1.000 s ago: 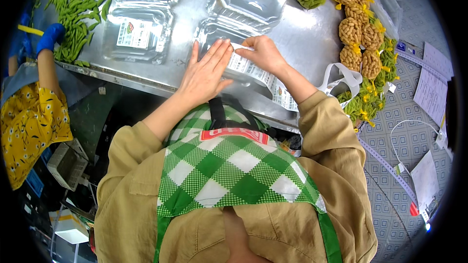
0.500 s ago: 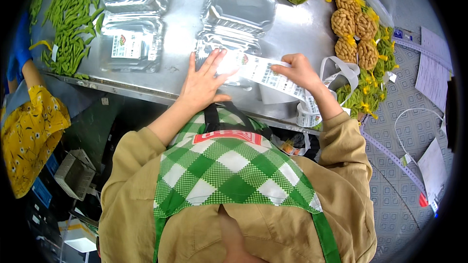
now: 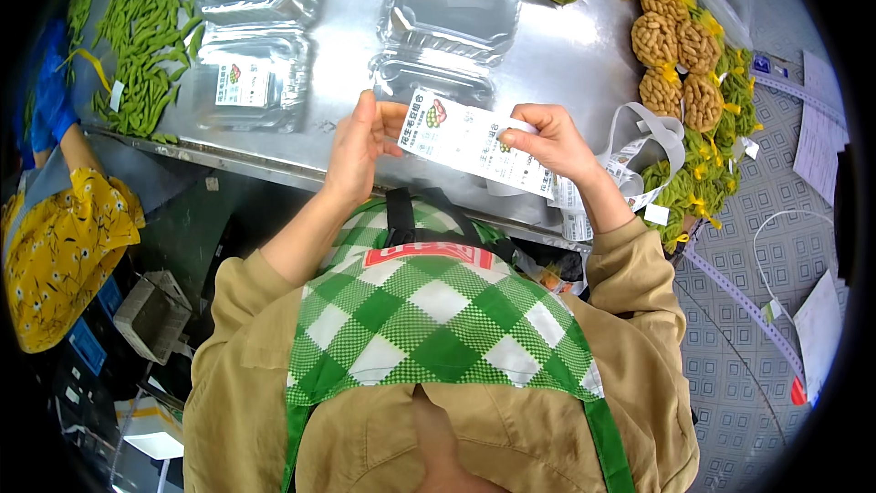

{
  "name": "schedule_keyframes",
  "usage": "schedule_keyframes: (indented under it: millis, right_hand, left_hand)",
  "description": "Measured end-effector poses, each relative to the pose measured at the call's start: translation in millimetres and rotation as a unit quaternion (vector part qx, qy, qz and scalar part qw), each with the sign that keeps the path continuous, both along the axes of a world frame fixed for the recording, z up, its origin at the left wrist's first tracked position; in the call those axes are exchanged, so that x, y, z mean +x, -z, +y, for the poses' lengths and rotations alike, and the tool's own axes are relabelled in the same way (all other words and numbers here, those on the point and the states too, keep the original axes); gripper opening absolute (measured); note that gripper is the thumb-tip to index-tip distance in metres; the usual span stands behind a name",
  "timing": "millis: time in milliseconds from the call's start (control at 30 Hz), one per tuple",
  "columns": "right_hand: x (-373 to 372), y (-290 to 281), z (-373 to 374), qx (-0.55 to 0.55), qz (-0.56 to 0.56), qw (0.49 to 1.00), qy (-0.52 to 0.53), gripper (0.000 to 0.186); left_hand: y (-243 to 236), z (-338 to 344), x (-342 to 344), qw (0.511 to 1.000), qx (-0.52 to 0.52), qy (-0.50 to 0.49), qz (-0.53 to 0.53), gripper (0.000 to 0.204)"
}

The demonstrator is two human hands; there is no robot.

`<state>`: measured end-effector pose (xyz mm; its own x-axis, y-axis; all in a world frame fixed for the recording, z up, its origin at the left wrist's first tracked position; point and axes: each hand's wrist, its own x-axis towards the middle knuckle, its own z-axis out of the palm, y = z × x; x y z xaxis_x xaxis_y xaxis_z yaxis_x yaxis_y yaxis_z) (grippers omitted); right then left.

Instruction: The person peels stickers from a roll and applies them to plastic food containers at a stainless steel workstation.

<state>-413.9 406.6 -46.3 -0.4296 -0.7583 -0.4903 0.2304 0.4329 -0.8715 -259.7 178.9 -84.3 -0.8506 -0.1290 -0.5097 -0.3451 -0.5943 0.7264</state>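
My right hand point(image 3: 557, 141) pinches a strip of white printed labels point(image 3: 461, 141) with a small bean-and-peanut picture on it. My left hand point(image 3: 360, 151) is at the strip's far left end, thumb raised apart and fingertips partly behind the label edge. Behind the strip lies an opened clear plastic clamshell box point(image 3: 452, 5), its nearer half point(image 3: 424, 78) partly covered by the strip. The rest of the label roll point(image 3: 652, 151) curls loosely beside my right wrist.
To the left are another clear clamshell point(image 3: 251, 41) bearing a label and a pile of green bean pods point(image 3: 137, 46). Netted peanut bundles point(image 3: 652, 36) and green pod bundles point(image 3: 698, 178) line the right side of the metal table point(image 3: 570, 46). A co-worker's blue-gloved hand point(image 3: 55, 114) is at far left.
My left hand has lifted off the clamshell's near half and drawn back left, its fingers turned upward. The label strip's left end has come up and nearer to me, held by my right hand.
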Motion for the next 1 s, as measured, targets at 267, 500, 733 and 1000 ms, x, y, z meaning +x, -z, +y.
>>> schedule_keyframes:
  millis: [267,500,733,1000]
  right_hand:
    - [-4,17,-10,0.111,0.141,0.982,-0.065,0.026]
    - [-4,24,-23,0.191,0.253,0.946,-0.075,0.033]
    - [-9,29,-26,0.199,0.268,0.938,-0.094,0.032]
    - [-13,32,-29,0.228,0.238,0.937,-0.111,0.036]
  left_hand:
    - [9,7,0,0.886,-0.464,0.023,-0.005,0.014]
    - [28,12,-13,0.704,-0.708,0.031,0.051,0.015]
    - [31,12,-17,0.678,-0.732,0.049,0.051,0.018]
    - [33,11,-14,0.643,-0.738,0.057,0.197,0.036]
